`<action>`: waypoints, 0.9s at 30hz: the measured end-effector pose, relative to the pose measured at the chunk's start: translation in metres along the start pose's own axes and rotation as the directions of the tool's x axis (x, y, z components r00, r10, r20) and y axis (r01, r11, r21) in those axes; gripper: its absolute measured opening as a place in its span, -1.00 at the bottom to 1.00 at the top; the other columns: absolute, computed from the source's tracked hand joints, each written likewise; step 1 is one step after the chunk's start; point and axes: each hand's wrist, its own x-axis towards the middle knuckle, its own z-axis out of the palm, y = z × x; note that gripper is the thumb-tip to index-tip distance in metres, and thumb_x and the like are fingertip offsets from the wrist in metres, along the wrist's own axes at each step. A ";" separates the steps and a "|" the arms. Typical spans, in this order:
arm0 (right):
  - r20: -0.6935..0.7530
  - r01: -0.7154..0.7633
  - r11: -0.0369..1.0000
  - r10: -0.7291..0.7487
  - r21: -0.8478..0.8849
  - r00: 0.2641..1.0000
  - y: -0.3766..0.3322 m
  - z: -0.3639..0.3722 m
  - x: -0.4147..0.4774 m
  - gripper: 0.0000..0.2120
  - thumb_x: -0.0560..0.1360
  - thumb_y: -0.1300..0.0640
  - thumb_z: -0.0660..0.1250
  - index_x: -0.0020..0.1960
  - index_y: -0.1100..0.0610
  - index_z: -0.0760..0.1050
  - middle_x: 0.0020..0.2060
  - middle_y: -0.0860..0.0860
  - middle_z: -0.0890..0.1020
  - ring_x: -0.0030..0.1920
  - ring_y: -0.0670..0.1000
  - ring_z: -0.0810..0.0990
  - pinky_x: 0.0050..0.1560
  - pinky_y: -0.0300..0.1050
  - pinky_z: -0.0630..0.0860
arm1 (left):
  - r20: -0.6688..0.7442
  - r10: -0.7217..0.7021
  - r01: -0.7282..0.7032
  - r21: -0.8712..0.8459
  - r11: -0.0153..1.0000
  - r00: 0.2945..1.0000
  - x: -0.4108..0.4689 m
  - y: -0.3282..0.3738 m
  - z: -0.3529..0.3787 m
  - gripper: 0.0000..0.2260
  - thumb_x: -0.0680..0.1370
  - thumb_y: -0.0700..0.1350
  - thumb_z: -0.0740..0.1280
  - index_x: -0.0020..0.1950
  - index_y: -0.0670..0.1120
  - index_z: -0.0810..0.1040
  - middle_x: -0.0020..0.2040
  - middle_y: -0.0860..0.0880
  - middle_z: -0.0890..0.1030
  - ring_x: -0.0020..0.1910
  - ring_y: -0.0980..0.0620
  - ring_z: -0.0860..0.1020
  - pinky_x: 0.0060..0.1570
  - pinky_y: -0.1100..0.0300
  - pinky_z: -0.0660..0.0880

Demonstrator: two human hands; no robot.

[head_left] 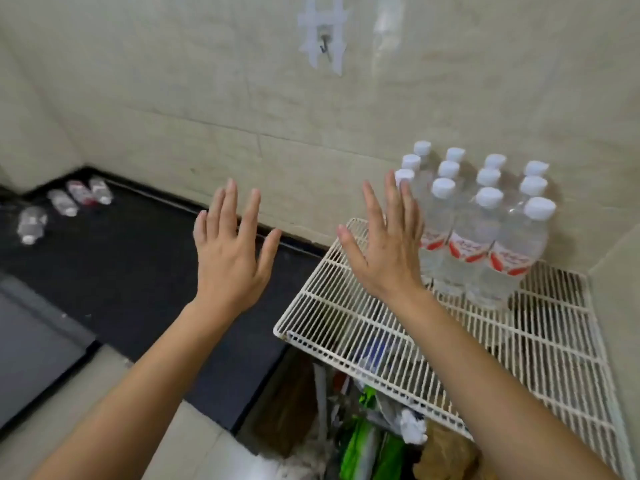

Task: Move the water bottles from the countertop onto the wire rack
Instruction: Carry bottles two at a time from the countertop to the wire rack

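Several clear water bottles with white caps and red labels [478, 233] stand upright in rows at the back of the white wire rack [346, 327]. Several more bottles [65, 202] lie on their sides on the dark countertop [138, 282] at the far left corner. My left hand [232, 258] hovers over the countertop, palm down, fingers spread, holding nothing. My right hand [388, 247] is raised over the rack's left part, just left of the standing bottles, fingers apart and empty; it hides part of the nearest bottle.
A tiled wall runs behind everything, with a taped hook [323, 46] high up. Under the rack lie green packets [363, 441] and other clutter. A grey panel [31, 344] sits at the counter's left edge. A wall corner [616, 265] bounds the rack on the right.
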 end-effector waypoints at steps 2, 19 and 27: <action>0.038 0.058 0.995 -0.061 0.078 0.997 -0.037 0.022 -0.004 -0.31 0.61 -0.23 0.17 0.63 0.04 0.13 0.64 0.17 0.05 0.64 0.20 -0.04 0.58 0.20 -0.13 | 0.000 -0.073 0.073 0.086 0.994 0.997 -0.026 -0.032 -0.024 -0.47 0.67 0.10 0.16 0.56 -0.17 0.32 0.58 -0.29 0.23 0.57 -0.27 0.21 0.43 -0.29 0.22; 0.098 0.312 0.897 -0.357 0.314 0.929 -0.414 0.208 0.039 -0.34 0.63 -0.23 0.14 0.62 0.05 0.15 0.64 0.17 0.03 0.64 0.20 -0.06 0.59 0.23 -0.08 | 0.079 -0.366 0.302 0.421 0.855 0.927 -0.120 -0.373 -0.203 -0.41 0.62 0.16 0.09 0.51 -0.20 0.41 0.54 -0.32 0.30 0.49 -0.34 0.34 0.35 -0.31 0.33; 0.118 0.389 0.851 -0.453 0.352 0.884 -0.534 0.298 0.057 -0.36 0.61 -0.24 0.15 0.60 0.03 0.17 0.63 0.16 0.05 0.64 0.18 -0.05 0.58 0.22 -0.05 | 0.085 -0.490 0.418 0.412 0.810 0.867 -0.123 -0.513 -0.224 -0.35 0.60 0.22 0.01 0.55 -0.16 0.35 0.59 -0.28 0.23 0.56 -0.27 0.24 0.45 -0.29 0.24</action>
